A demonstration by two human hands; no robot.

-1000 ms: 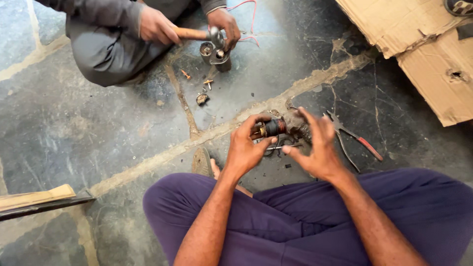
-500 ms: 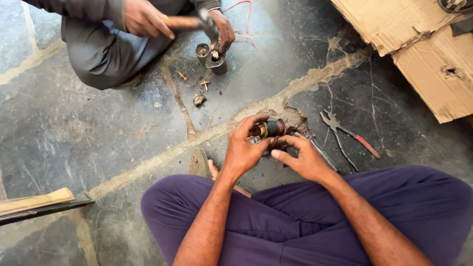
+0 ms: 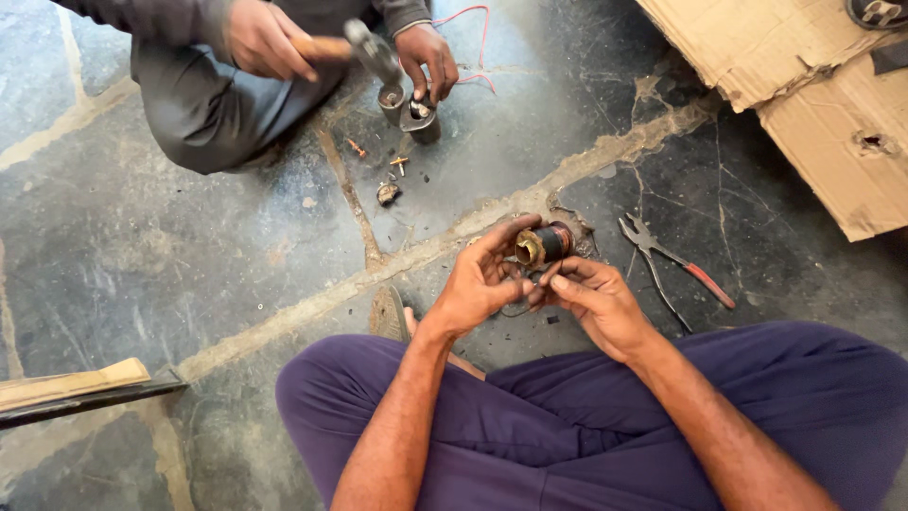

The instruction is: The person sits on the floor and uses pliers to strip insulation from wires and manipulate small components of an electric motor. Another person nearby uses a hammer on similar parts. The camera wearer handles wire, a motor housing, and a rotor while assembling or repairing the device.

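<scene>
1. My left hand (image 3: 482, 279), centre of frame, fingers curled and clamped on a small cylindrical coil (image 3: 542, 244) with a brass-coloured end and dark wound body; thumb over the top, coil lifted just above the floor.
2. My right hand (image 3: 591, 298), just right of the left, fingers drawn together and pinching at something small under the coil; too small to tell what. Index fingertip touches the left hand's fingers.
3. Coil sits at centre frame, above my crossed legs in purple trousers (image 3: 567, 426), which fill the lower half.
4. Pliers (image 3: 673, 260) with red handles lie on the stone floor (image 3: 189, 246), right of centre, near my right hand, not touching it.
5. Torn cardboard (image 3: 804, 85) in the upper right corner, well apart from my hands.
6. Another person squats at upper left in grey trousers (image 3: 208, 104); one of their hands (image 3: 265, 38) grips a hammer (image 3: 364, 52) by its wooden handle, the other hand (image 3: 426, 57) holds a small metal cylinder (image 3: 421, 118) upright on the floor, hammer head just above a second cylinder beside it.
7. Red wire (image 3: 473, 28) loops behind that hand, top centre.
8. Small metal bits (image 3: 388, 189) scattered on the floor between that person and me.
9. Wooden strip with a dark bar (image 3: 85, 388) at the lower left edge.
</scene>
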